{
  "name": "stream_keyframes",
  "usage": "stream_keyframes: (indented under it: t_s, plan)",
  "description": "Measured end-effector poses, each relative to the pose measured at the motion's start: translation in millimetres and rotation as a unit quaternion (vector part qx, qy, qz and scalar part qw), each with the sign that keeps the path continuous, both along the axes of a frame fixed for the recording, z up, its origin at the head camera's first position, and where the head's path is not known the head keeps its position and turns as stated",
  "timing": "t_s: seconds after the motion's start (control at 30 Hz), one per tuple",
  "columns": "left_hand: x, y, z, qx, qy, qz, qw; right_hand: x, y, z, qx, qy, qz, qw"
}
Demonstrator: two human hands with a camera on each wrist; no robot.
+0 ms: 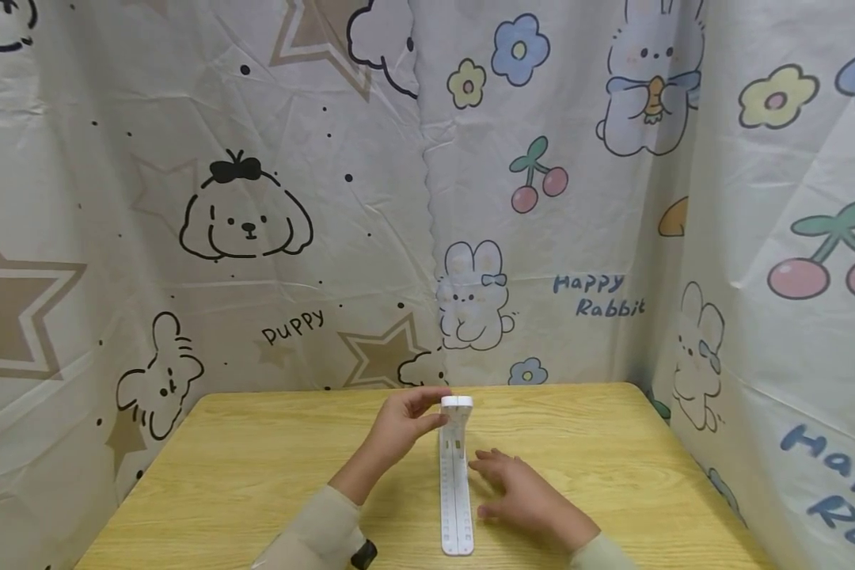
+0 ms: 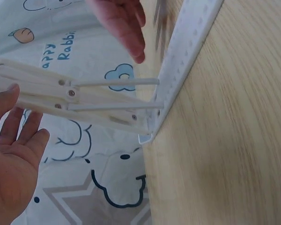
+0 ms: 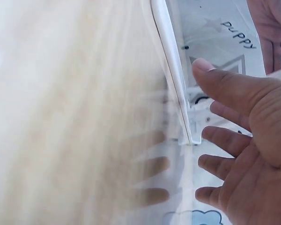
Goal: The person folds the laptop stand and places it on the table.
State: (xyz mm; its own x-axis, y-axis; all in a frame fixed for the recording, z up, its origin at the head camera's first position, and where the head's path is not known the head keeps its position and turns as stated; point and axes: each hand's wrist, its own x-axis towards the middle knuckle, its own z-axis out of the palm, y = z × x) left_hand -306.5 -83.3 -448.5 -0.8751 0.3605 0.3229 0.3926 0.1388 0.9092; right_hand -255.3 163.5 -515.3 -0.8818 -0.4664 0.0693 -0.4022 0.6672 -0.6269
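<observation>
A white folding stand (image 1: 457, 475) is on the wooden table, its long narrow base pointing toward me and its slotted panel raised at the far end. Two thin rods (image 2: 114, 82) brace that panel against the base in the left wrist view. My left hand (image 1: 397, 427) pinches the upper part of the panel, thumb on one side and fingers toward the back. To the right of the base hovers my right hand (image 1: 527, 495), fingers spread and apart from the stand. In the right wrist view, the right hand's fingers (image 3: 225, 140) point toward the stand's edge, holding nothing.
The yellow wood-grain table (image 1: 256, 475) reaches back to a printed curtain (image 1: 370, 198) with puppies, rabbits and stars. Curtain also hangs along both sides. A black band (image 1: 363, 554) shows at the left sleeve.
</observation>
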Motion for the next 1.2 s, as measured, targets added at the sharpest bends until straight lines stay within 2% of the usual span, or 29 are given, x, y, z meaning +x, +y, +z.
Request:
stream_keyframes:
  t_s: [0.17, 0.3, 0.4, 0.57, 0.8, 1.07, 1.2]
  plan:
    - [-1.7, -6.9, -8.3, -0.012, -0.013, 0.025, 0.9995, -15.8, 2, 3.8, -0.037, 0.001, -0.023, 0.9991]
    - [-4.5, -11.1, -19.9, -0.018, -0.031, 0.045, 0.9983, -28.0, 4, 2.2, -0.055, -0.001, -0.048, 0.9973]
    - [-7.9, -14.0, -30.6, -0.038, -0.045, 0.056, 0.9967, -37.4, 4, -2.0, -0.062, 0.001, -0.058, 0.9964]
    - [-14.7, -17.2, -47.2, -0.089, -0.046, 0.051, 0.9936, -51.1, 1, -7.0, -0.071, 0.007, -0.064, 0.9954]
    - [-25.1, -14.2, -61.4, -0.157, -0.033, 0.046, 0.9860, -68.2, -6, -9.2, -0.084, 0.009, -0.057, 0.9948]
    - [-37.5, -2.6, -72.8, -0.204, -0.022, 0.037, 0.9780, -78.9, -12, -14.1, -0.081, 0.005, -0.042, 0.9958]
    - [-41.9, 3.0, -79.2, -0.213, -0.036, 0.036, 0.9757, -80.4, -14, -16.4, -0.089, -0.003, -0.037, 0.9953]
